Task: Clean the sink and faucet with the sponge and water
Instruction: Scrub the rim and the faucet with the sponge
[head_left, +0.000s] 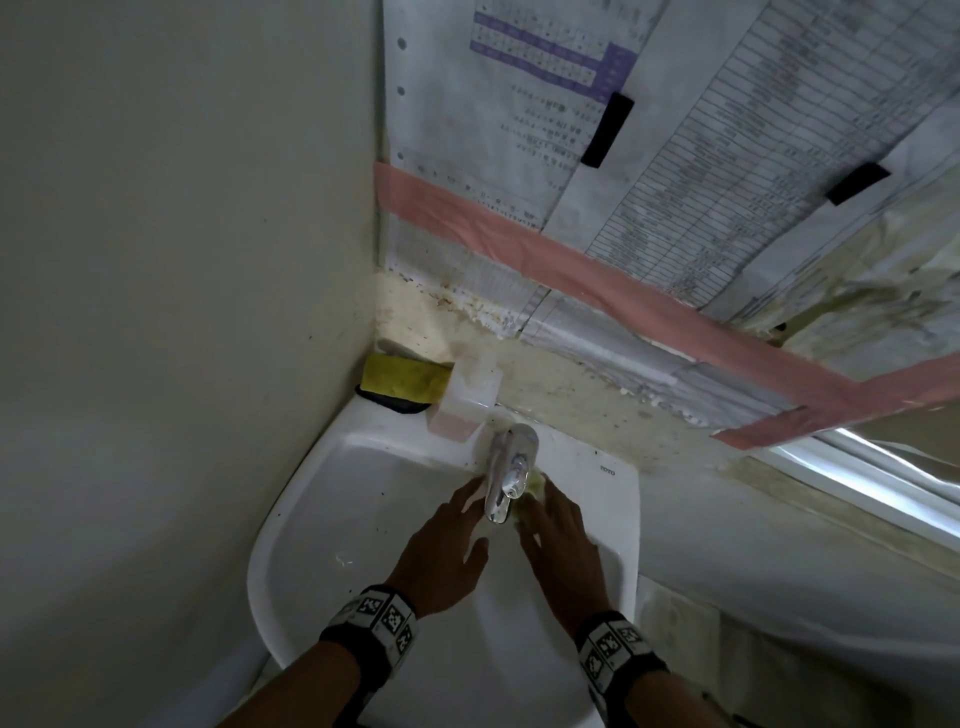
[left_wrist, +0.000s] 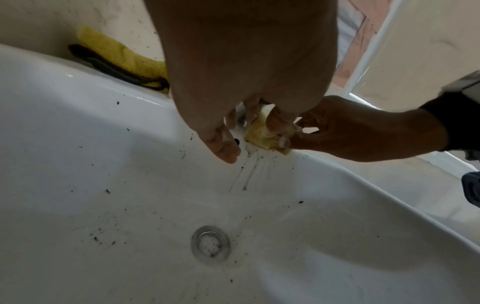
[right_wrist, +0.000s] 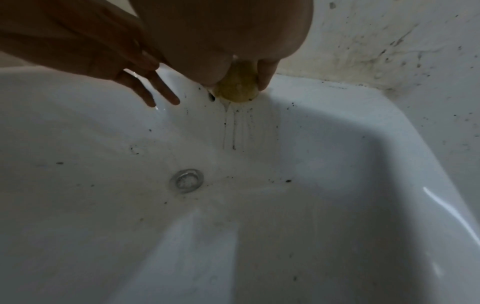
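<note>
A white sink (head_left: 322, 519) sits in a corner with a chrome faucet (head_left: 506, 467) at its back. My right hand (head_left: 545, 514) pinches a small yellow sponge (head_left: 535, 486) just right of the spout. In the right wrist view the sponge (right_wrist: 237, 88) presses on the basin's back wall (right_wrist: 337, 164), and dirty streaks run down toward the drain (right_wrist: 186, 181). My left hand (head_left: 460, 525) hovers left of the spout with straight fingers (right_wrist: 161, 96), holding nothing. The left wrist view shows that hand (left_wrist: 228, 144) beside the sponge (left_wrist: 262, 135). Dark specks dot the basin (left_wrist: 103, 164).
A yellow cloth (head_left: 402, 382) lies on the sink's back left corner, with a translucent soap container (head_left: 462, 405) next to it. A plain wall stands close on the left. Papers held by pink tape (head_left: 571, 265) cover the stained back wall.
</note>
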